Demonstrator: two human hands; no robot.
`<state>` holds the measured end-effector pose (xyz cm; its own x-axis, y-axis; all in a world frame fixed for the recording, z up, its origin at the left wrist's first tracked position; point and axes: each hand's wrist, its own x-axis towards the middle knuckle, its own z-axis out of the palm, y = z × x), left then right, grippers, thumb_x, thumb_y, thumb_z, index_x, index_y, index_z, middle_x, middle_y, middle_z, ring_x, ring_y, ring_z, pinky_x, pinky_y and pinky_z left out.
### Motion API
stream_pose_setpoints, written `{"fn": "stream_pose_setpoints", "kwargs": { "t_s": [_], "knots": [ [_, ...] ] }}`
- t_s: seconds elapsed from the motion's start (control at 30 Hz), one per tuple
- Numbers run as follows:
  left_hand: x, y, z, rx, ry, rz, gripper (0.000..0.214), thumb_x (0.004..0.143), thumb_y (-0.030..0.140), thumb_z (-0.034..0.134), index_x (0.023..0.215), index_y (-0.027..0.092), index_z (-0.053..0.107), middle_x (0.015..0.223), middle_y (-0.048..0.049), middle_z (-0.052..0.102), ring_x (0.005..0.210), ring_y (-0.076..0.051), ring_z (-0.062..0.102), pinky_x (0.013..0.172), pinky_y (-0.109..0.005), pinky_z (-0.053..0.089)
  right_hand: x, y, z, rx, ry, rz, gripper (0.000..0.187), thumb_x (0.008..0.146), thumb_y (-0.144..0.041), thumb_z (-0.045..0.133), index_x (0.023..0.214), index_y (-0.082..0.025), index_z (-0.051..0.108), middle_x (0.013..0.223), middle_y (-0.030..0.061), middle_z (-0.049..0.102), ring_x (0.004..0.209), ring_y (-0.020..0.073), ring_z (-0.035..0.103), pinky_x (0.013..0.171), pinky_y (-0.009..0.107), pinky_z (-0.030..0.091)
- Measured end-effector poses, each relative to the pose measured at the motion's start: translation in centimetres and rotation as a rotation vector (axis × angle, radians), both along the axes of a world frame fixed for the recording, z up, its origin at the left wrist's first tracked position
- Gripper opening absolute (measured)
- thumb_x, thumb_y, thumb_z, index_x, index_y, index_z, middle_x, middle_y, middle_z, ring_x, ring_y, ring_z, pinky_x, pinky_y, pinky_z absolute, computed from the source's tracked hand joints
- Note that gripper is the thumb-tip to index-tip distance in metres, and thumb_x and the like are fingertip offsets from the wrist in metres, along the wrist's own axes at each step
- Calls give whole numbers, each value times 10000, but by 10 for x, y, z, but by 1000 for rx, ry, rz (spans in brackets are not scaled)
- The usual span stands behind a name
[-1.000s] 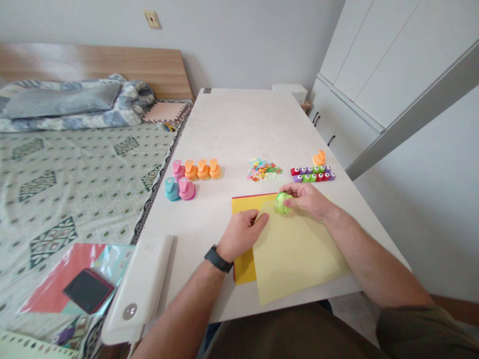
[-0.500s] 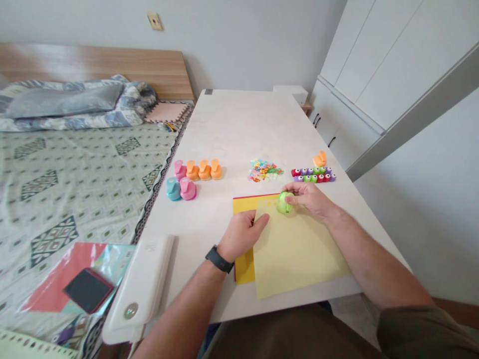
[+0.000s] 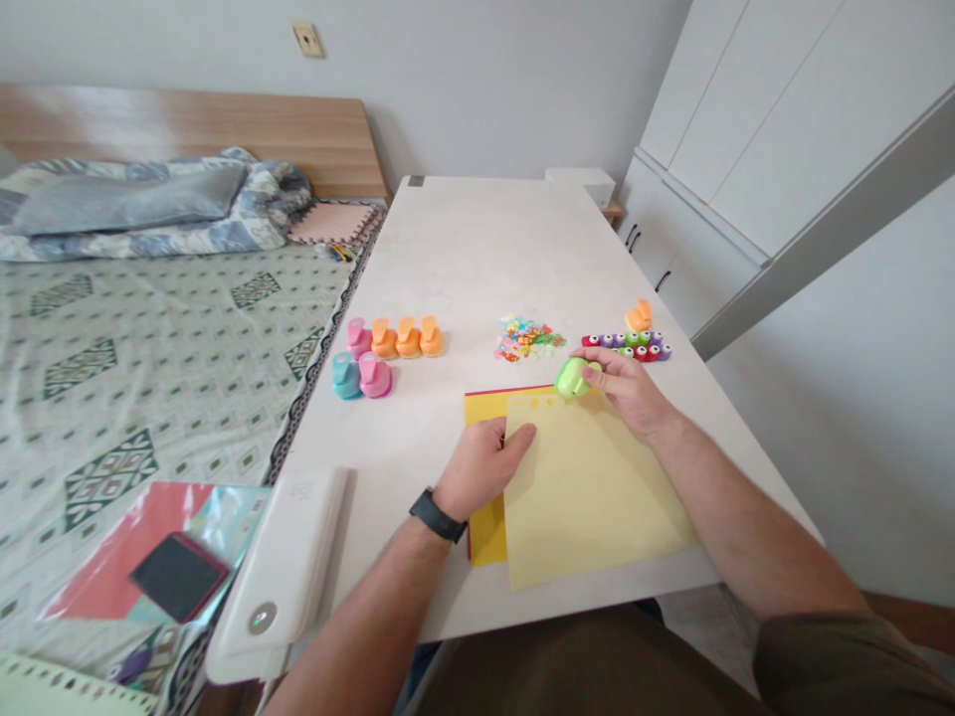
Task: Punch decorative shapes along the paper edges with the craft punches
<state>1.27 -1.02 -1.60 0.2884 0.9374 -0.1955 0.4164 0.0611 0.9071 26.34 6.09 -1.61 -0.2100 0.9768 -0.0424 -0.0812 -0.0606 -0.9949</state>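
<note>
My right hand grips a green craft punch, fingers curled around it, at the top edge of a pale yellow sheet. My left hand lies open on that sheet's left edge, which overlaps a darker yellow sheet on the white table.

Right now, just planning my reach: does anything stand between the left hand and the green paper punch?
Nothing visible does. The left hand rests on the pale yellow paper; only that flat sheet lies between it and the green paper punch held in the right hand.
</note>
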Motion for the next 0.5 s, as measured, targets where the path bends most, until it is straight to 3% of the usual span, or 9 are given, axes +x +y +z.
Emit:
{"fn": "stream_pose_setpoints", "kwargs": {
  "t_s": [0.23, 0.5],
  "knots": [
    [-1, 0, 2, 37, 5, -8, 450, 954, 537, 521, 725, 169, 642, 744, -17, 691, 617, -139, 550, 539, -236, 364, 3, 8, -5, 74, 38, -172, 383, 790, -436, 829, 1095, -225, 733, 1000, 42, 747, 884, 206, 685, 877, 359, 519],
    [1, -3, 0, 238, 192, -158, 513, 961, 507, 529, 591, 176, 398, 564, 41, 373, 538, -86, 316, 528, -274, 196, 2, 7, 3, 27, 80, -162, 369, 804, -440, 815, 1098, -234, 729, 957, 44, 759, 853, 211, 697, 817, 358, 537]
  ]
}}
